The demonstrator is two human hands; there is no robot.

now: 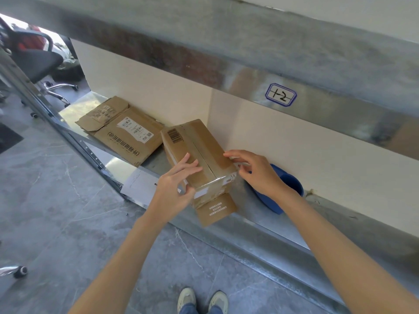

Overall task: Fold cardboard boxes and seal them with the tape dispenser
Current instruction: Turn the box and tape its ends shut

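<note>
this small brown corrugated cardboard box [199, 152] sits on the grey metal shelf [246, 201], its near end close to the front lip, just left of the blue plastic tape dispenser [288, 184] that lies by the back wall behind my wrist. i judge it light and probably empty, stiff along its folded edges but ready to cave in at the middle of the top, where the 2 flaps meet in an untaped seam. so i would take it by the corners and edges, not press on the seam. the old clear tape on the near end looks glossy and likely slick; the bare card should grip better. my left hand [174, 184] clasps the near left corner, fingers across the top flap and thumb on the end face. my right hand [256, 171] is loosely spread, fingertips touching the right top edge, holding nothing. the box looks used: a black barcode [175, 136] on the far top corner, wrinkled tape and a white strip at the near end, and 1 loose printed flap [215, 209] sticking out below. a flattened brown cardboard box with a white shipping label [127, 134] lies just beside it on the left.
</note>
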